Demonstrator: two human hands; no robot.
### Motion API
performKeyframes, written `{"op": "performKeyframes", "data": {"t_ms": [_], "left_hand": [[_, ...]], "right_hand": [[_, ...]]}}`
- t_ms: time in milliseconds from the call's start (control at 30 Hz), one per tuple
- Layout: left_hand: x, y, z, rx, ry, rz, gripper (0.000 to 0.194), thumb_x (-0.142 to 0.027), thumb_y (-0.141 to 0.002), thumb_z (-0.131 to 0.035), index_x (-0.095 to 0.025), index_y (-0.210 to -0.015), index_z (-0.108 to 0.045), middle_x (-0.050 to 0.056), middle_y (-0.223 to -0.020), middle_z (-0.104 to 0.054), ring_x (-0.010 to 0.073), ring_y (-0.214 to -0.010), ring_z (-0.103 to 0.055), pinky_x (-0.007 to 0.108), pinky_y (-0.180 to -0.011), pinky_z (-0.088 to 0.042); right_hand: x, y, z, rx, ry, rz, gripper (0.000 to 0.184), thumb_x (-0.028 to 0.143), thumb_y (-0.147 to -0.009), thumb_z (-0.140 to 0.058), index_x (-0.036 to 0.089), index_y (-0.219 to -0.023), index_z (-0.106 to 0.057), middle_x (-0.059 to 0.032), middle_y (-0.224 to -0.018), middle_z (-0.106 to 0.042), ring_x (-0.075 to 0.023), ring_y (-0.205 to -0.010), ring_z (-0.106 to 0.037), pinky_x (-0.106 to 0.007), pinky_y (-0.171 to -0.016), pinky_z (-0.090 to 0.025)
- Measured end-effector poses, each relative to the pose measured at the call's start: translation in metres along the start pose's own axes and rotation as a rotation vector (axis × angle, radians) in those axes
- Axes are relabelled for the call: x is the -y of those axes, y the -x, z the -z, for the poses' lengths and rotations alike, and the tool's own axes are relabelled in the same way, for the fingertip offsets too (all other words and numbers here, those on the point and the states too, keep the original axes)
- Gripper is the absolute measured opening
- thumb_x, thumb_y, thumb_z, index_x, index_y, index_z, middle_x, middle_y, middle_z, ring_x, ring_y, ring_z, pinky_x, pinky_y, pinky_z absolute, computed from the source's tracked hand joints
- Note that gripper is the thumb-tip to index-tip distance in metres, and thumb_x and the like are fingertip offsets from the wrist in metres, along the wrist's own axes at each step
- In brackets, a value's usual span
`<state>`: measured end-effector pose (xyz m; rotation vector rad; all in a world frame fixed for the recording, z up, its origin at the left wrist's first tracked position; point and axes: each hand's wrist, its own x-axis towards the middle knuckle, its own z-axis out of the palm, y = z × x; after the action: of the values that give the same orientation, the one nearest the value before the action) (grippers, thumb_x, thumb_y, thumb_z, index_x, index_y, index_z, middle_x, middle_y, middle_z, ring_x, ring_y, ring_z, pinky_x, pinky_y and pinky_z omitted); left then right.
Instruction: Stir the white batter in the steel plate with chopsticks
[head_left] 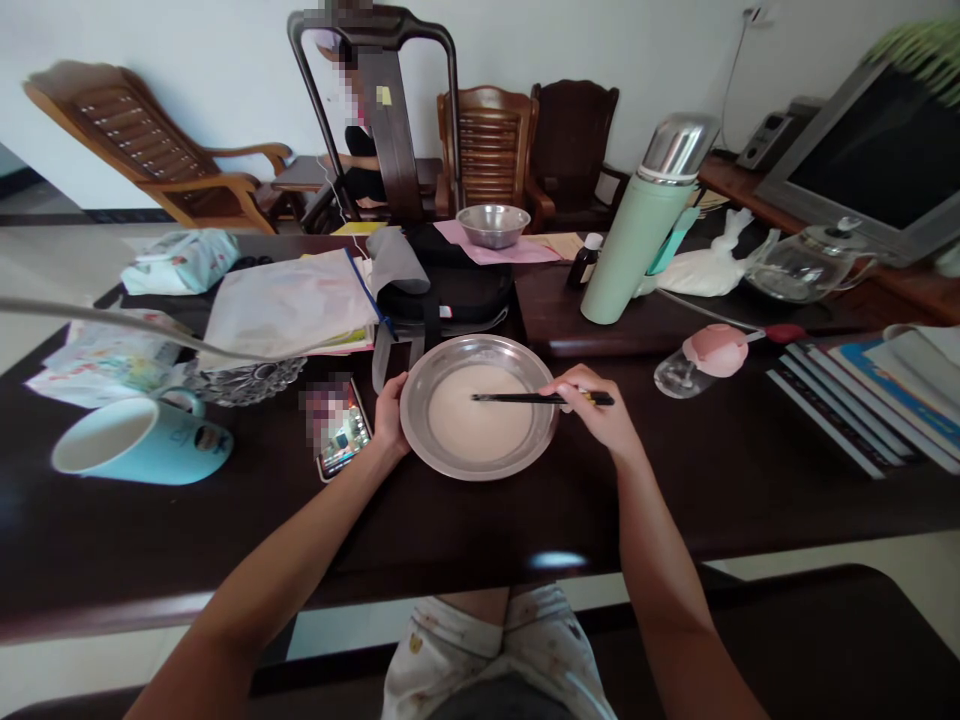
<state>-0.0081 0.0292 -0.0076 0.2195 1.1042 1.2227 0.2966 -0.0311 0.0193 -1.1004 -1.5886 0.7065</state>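
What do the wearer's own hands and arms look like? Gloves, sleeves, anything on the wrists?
Left hand and right hand: both ungloved. Left forearm and right forearm: slim, no sleeves in view; no watch, band or cable visible on either wrist. Rings: too small to tell. Below, pale cloth shorts with small prints.

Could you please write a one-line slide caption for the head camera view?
The left hand holds a metal bowl of pale liquid; the right hand holds black chopsticks over it.
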Motion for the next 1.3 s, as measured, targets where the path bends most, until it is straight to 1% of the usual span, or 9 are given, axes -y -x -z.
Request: {"op": "performKeyframes", "data": {"t_ms": [100, 300, 500, 667, 767, 900, 1067, 1200, 1300], "left_hand": [[0.0003, 0.0003, -0.0008, -0.010, -0.003, 0.000, 0.016, -0.033, -0.087, -0.069, -0.021, -0.077, -0.072, 0.006, -0.069, -0.078, 0.0361, -0.086, -0.083, 0.048, -0.083, -0.069], [0.0001, 0.0007, -0.0016, -0.011, 0.018, 0.006, 0.016, -0.031, -0.088, -0.067, -0.021, -0.077, -0.072, 0.006, -0.066, -0.076, 0.0360, -0.088, -0.083, 0.046, -0.083, -0.069], [0.0012, -0.0025, 0.0020, 0.026, 0.034, -0.001, 0.013, -0.031, -0.084, -0.074, -0.021, -0.077, -0.074, 0.006, -0.066, -0.076, 0.0358, -0.086, -0.083, 0.046, -0.084, -0.069], [0.0022, -0.0041, 0.0031, 0.018, 0.033, -0.008, 0.013, -0.031, -0.083, -0.073, -0.020, -0.077, -0.074, 0.007, -0.068, -0.077, 0.0367, -0.088, -0.083, 0.047, -0.086, -0.069], [0.0020, -0.0041, 0.0033, 0.015, 0.026, -0.007, 0.012, -0.031, -0.084, -0.072, -0.021, -0.078, -0.073, 0.007, -0.070, -0.078, 0.0376, -0.091, -0.083, 0.048, -0.086, -0.069], [0.0011, -0.0021, 0.0021, 0.028, 0.010, -0.010, 0.013, -0.032, -0.083, -0.074, -0.020, -0.077, -0.073, 0.007, -0.070, -0.078, 0.0375, -0.089, -0.083, 0.048, -0.085, -0.069], [0.0001, 0.0024, -0.0026, -0.020, 0.009, -0.009, 0.017, -0.031, -0.087, -0.067, -0.019, -0.076, -0.074, 0.007, -0.066, -0.076, 0.0359, -0.087, -0.083, 0.046, -0.086, -0.069], [0.0000, 0.0027, -0.0036, -0.024, 0.002, -0.009, 0.019, -0.030, -0.089, -0.064, -0.019, -0.076, -0.073, 0.008, -0.066, -0.076, 0.0365, -0.088, -0.083, 0.047, -0.085, -0.069], [0.0003, 0.0004, -0.0020, -0.002, 0.006, -0.007, 0.016, -0.032, -0.086, -0.068, -0.020, -0.077, -0.073, 0.007, -0.068, -0.077, 0.0369, -0.088, -0.083, 0.048, -0.085, -0.069]], "right_hand": [[0.0003, 0.0012, 0.0044, -0.056, -0.073, -0.061, 0.049, 0.069, -0.102, -0.068, 0.027, -0.086, -0.087, -0.0050, -0.081, -0.083, -0.0214, -0.077, -0.076, -0.036, -0.074, -0.061], [0.0027, 0.0001, -0.0025, 0.128, -0.016, -0.006, 0.054, 0.075, -0.099, -0.068, 0.027, -0.083, -0.088, -0.0071, -0.086, -0.084, -0.0233, -0.086, -0.077, -0.038, -0.082, -0.062], [0.0007, 0.0016, 0.0040, -0.055, -0.090, -0.074, 0.051, 0.072, -0.099, -0.069, 0.026, -0.086, -0.087, -0.0048, -0.079, -0.083, -0.0213, -0.075, -0.076, -0.036, -0.075, -0.061], [0.0029, 0.0009, -0.0010, 0.111, -0.081, -0.041, 0.052, 0.072, -0.100, -0.068, 0.027, -0.083, -0.087, -0.0061, -0.082, -0.084, -0.0236, -0.084, -0.078, -0.039, -0.082, -0.063], [0.0024, 0.0000, -0.0015, 0.076, -0.008, -0.018, 0.052, 0.074, -0.099, -0.068, 0.028, -0.084, -0.087, -0.0070, -0.091, -0.086, -0.0243, -0.090, -0.078, -0.040, -0.085, -0.063], [0.0020, 0.0013, 0.0036, 0.012, -0.077, -0.083, 0.051, 0.072, -0.100, -0.068, 0.026, -0.089, -0.086, -0.0058, -0.083, -0.084, -0.0227, -0.080, -0.078, -0.037, -0.079, -0.064], [0.0035, 0.0004, -0.0019, 0.143, -0.065, -0.036, 0.052, 0.073, -0.100, -0.068, 0.026, -0.086, -0.087, -0.0073, -0.087, -0.086, -0.0246, -0.088, -0.079, -0.040, -0.086, -0.064], [0.0014, -0.0011, -0.0016, 0.052, -0.006, -0.017, 0.052, 0.074, -0.099, -0.068, 0.027, -0.085, -0.088, -0.0077, -0.091, -0.087, -0.0245, -0.090, -0.079, -0.040, -0.085, -0.063], [0.0006, -0.0006, 0.0025, 0.008, -0.078, -0.084, 0.053, 0.074, -0.099, -0.067, 0.026, -0.086, -0.087, -0.0061, -0.083, -0.085, -0.0225, -0.078, -0.078, -0.037, -0.077, -0.063]]}}
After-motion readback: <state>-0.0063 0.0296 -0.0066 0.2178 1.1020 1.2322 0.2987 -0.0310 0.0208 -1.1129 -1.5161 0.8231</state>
